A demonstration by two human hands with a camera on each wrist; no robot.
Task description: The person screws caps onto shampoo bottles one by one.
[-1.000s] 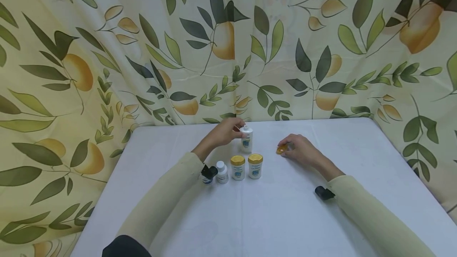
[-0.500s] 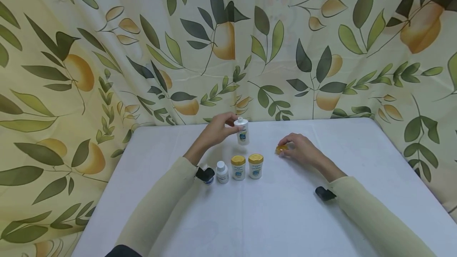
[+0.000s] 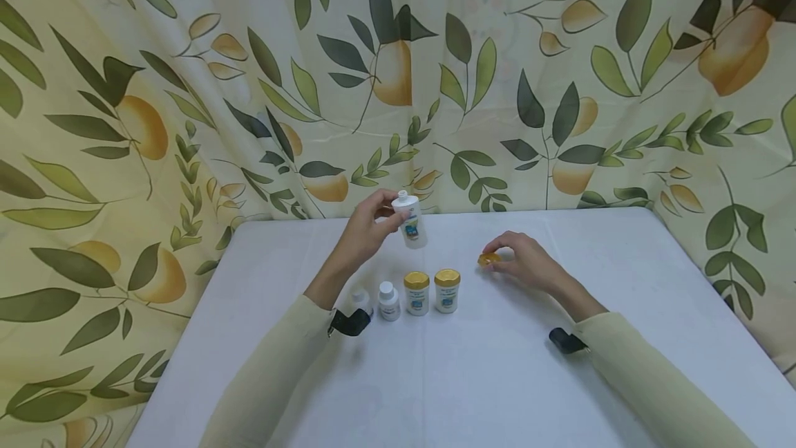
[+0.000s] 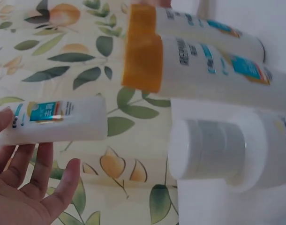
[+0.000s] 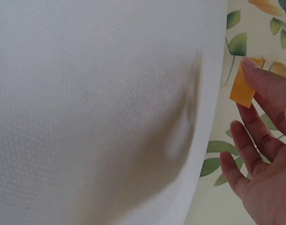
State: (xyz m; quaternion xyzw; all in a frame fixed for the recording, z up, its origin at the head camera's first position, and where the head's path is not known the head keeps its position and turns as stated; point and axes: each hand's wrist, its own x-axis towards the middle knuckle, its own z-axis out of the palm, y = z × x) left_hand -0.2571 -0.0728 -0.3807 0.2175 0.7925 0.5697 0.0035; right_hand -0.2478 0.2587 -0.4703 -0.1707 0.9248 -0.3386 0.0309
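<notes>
My left hand (image 3: pixel 367 227) pinches a white bottle (image 3: pixel 410 222) near its top, between thumb and fingers, and holds it above the back of the table, slightly tilted. The bottle's small neck shows without a cap, and a blue and yellow label (image 4: pixel 44 112) faces the left wrist camera. Over the table to the right, my right hand (image 3: pixel 522 261) pinches a yellow cap (image 5: pixel 246 84) between thumb and index finger; its other fingers are spread.
In front of the hands stand two white bottles with yellow caps (image 3: pixel 417 293) (image 3: pixel 447 290). Left of them is a smaller white-capped bottle (image 3: pixel 389 301), and another white bottle (image 3: pixel 361 301) partly behind my left wrist. A patterned curtain (image 3: pixel 497 88) hangs behind the white table (image 3: pixel 472 379).
My left hand has lifted the white bottle and brought it left, tilting it a little. The right hand with the yellow cap has barely moved.
</notes>
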